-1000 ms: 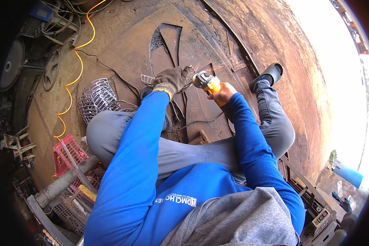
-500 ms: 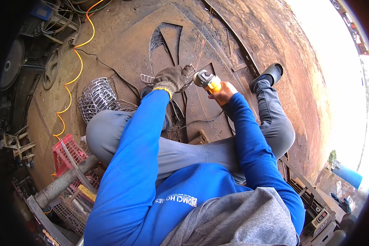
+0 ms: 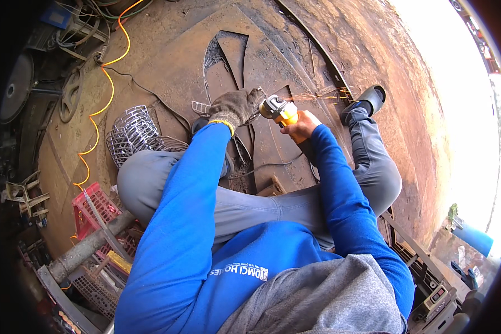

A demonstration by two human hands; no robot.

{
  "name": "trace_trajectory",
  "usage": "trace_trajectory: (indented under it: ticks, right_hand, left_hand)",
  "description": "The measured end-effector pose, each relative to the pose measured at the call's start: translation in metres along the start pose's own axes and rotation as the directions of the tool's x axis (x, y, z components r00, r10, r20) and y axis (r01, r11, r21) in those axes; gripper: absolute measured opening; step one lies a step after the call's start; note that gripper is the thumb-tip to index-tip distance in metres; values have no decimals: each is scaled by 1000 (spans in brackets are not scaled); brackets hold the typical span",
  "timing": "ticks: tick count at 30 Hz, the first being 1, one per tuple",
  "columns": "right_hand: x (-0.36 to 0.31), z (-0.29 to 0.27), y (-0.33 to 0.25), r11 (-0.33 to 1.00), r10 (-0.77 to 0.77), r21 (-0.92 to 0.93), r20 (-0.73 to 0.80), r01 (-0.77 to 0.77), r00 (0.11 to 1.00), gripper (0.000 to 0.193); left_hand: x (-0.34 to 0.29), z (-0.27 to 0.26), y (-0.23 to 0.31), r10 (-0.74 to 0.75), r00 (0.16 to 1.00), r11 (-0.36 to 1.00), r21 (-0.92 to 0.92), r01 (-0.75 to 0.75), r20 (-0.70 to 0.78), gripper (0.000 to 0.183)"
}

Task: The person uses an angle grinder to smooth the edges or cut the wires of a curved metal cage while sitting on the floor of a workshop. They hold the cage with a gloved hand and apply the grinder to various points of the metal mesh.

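Note:
My left hand (image 3: 231,107), in a dark knit glove with a yellow cuff, is closed around a bent metal piece. The looped end of that metal piece (image 3: 199,107) sticks out on the left side of the glove; the rest is mostly hidden. My bare right hand (image 3: 301,126) wraps round a yellow angle grinder (image 3: 286,113) with a grey head. The grinder's disc side is close to the fingertips of my glove, at the right end of the held piece. Sparks (image 3: 328,96) stream off to the right, toward my right foot.
A heap of similar bent metal pieces (image 3: 132,136) lies by my left knee. Cut steel plates (image 3: 278,150) and a long metal strip (image 3: 317,44) cover the ground ahead. An orange cord (image 3: 97,114) runs along the left, near red plastic crates (image 3: 94,205) and a pipe (image 3: 94,245).
The grinder and my right hand have shifted slightly left, toward the glove. Sparks that flew faintly upward now spray strongly to the right. My left hand has barely moved.

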State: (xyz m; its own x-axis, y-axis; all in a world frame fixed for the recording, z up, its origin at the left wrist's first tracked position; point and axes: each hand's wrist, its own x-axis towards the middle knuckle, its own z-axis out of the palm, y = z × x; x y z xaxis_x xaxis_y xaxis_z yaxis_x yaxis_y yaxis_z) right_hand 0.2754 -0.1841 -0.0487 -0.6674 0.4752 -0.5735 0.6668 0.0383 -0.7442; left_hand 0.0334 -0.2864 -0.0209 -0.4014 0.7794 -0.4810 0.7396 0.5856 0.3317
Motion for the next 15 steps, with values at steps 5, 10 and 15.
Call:
trace_trajectory:
  ticks: [5, 10, 15]
  right_hand:
    - [0, 2, -4, 997, -71, 20, -1, 71, 997, 50]
    - [0, 4, -1, 989, -46, -145, -62, 36, 997, 50]
    - [-5, 11, -6, 985, -107, -144, -60, 97, 992, 49]
  left_hand:
    - [1, 2, 0, 50, 998, 998, -30, -51, -27, 75]
    - [1, 3, 2, 84, 996, 994, -73, -86, -31, 74]
    - [10, 8, -9, 44, 998, 998, -47, -46, -43, 72]
